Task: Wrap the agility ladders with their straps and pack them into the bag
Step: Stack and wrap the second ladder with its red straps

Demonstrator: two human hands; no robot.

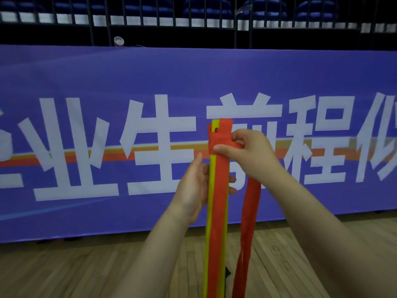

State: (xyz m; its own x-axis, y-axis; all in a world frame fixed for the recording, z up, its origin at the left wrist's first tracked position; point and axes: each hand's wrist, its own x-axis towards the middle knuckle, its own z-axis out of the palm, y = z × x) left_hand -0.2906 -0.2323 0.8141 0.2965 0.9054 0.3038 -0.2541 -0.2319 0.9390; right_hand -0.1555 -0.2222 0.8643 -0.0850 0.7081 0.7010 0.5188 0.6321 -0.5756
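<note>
I hold a bundled agility ladder [217,222] upright in front of me, its yellow rungs stacked with red webbing running down their face. My left hand [194,186] grips the bundle around its middle, fingers curled behind it. My right hand [247,151] pinches the red strap [221,143] where it crosses the bundle near the top. The loose end of the strap [249,222] hangs down to the right of the bundle. No bag is in view.
A purple banner [107,125] with large white characters stands close ahead on the wooden floor [86,269]. Above it are black railings [193,18] and dark blue seats.
</note>
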